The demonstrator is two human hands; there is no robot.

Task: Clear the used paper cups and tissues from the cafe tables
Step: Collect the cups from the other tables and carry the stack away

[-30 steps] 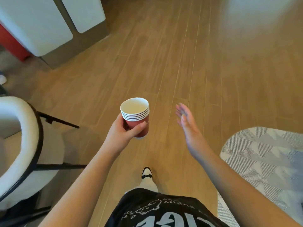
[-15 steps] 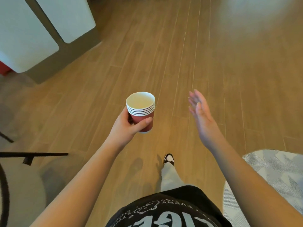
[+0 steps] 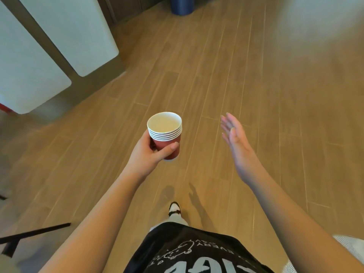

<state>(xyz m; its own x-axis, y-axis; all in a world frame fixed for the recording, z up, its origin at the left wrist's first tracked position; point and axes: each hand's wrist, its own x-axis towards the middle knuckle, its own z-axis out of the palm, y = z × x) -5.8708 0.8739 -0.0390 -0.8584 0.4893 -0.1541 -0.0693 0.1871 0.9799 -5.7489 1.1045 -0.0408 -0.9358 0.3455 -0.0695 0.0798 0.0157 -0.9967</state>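
The chair and rug have slid out of view as the person walks on, left hand (image 3: 146, 156) gripping the stacked paper cups (image 3: 165, 134) upright (worth keeping level), right hand (image 3: 235, 140) spread wide, empty.

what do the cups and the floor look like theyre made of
Cups: paper, it seems, matte red outside, cream inside, with thin rolled white rims stacked one over another. The left hand grips them.
Floor: wood-look planks, light brown with grain streaks and narrow seams, slight sheen; real wood, laminate or tile cannot be told apart here.
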